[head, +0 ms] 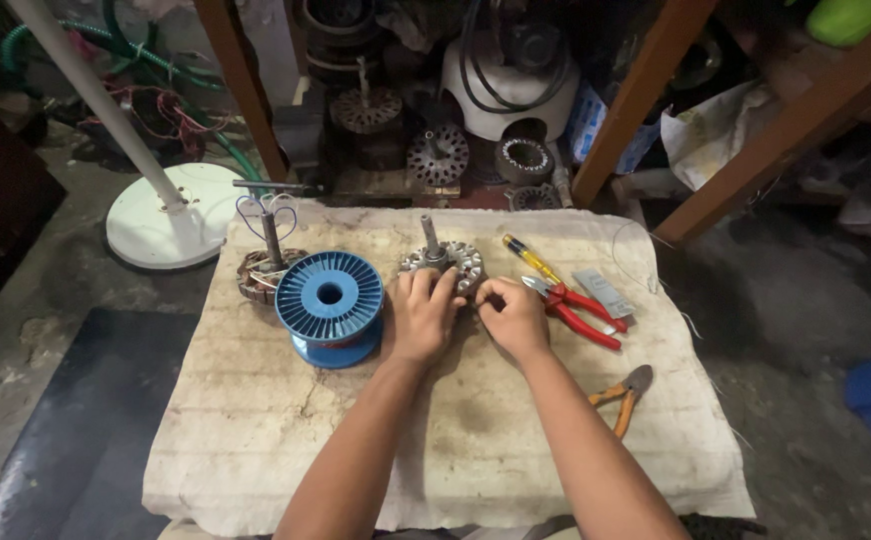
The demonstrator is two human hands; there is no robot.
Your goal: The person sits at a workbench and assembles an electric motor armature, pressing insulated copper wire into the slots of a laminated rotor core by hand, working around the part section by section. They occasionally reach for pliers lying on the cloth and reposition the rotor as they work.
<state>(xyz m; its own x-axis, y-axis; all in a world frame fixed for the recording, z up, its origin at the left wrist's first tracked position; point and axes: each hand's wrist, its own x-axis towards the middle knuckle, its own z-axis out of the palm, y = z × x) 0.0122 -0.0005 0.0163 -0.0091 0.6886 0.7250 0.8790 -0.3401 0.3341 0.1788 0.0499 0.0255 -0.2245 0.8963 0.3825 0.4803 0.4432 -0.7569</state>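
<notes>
A grey metal motor stator (448, 262) with an upright shaft lies on a dirty cloth-covered work surface (456, 440). My left hand (426, 315) rests flat against its near side, fingers touching the rim. Beside it, my right hand (514, 316) has its fingers pinched together at the stator's right edge; whether it holds a wire I cannot tell. A blue wire spool (331, 305) stands just left of my left hand.
A wound stator with loose wires (268, 268) sits left of the spool. Red-handled pliers (578, 312), a yellow screwdriver (531, 258), a grey card (603, 293) and orange-handled cutters (624, 397) lie to the right. A white fan base (171, 215) and motor parts (436, 150) stand behind.
</notes>
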